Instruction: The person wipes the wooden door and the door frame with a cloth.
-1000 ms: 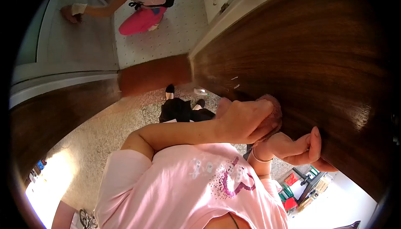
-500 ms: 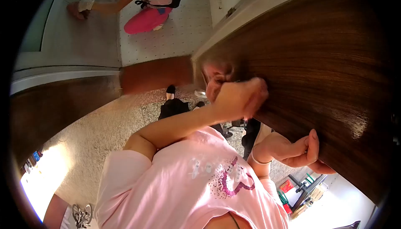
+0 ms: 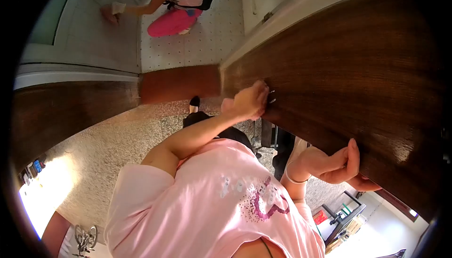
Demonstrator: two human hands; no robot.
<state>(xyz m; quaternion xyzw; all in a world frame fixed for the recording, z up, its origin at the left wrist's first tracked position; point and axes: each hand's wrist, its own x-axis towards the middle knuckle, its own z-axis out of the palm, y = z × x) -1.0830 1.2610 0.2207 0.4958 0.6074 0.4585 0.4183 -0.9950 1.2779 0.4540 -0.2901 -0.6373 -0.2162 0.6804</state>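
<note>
A dark brown wooden door (image 3: 339,70) fills the right side of the view. My left hand (image 3: 249,102) is closed against the door's surface, near its far end. Whatever lies inside its fingers is hidden; a small pinkish patch shows at its left side. Tiny bright glints appear on the wood just beside the knuckles. My right hand (image 3: 332,166), with a pale band at the wrist, is at the door's near edge. Its fingers are curled, some passing behind the edge, with one fingertip pointing up in front of the wood.
Beyond a red-brown threshold (image 3: 181,84), a person in pink trousers (image 3: 174,22) crouches on a pale dotted floor, one hand on a grey panel (image 3: 94,37). Another dark wood panel (image 3: 70,112) stands at left. A bicycle (image 3: 85,239) and a rack (image 3: 346,215) are lower down.
My left hand has moved left and slightly away from the door's middle; its blur has lessened. My right hand stays at the edge. The view has shifted slightly.
</note>
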